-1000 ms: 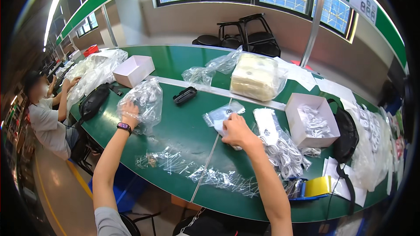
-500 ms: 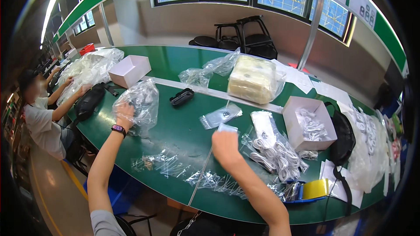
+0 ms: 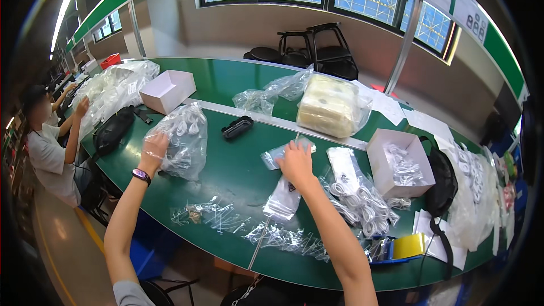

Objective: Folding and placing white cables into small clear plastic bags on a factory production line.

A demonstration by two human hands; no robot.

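Note:
My left hand [image 3: 154, 152] is closed at the left side of a clear plastic bag [image 3: 187, 150], its fingers partly veiled by the film. White coiled cables [image 3: 194, 127] show inside the bag. My right hand [image 3: 297, 164] has its fingers stretched out and apart over a small stack of flat clear pouches [image 3: 272, 156], touching it. Another flat clear pouch [image 3: 281, 201] lies on the green table just below that hand. Right of it, bundled white cables [image 3: 368, 209] are heaped beside a clear-wrapped white stack [image 3: 341, 169].
Loose clear and silvery strips [image 3: 226, 215] lie along the near edge. A black case [image 3: 237, 128] sits mid-table. White boxes [image 3: 168, 92] [image 3: 391, 187], a large wrapped bundle [image 3: 328, 107], black pouches [image 3: 116, 130] and a yellow tape roll [image 3: 409, 246] surround it. A co-worker [image 3: 51, 153] sits left.
My right hand has moved away from me onto the stacked pouches, its fingers opening out. A flat pouch now lies below it. The bag at my left hand has shifted, showing more cables.

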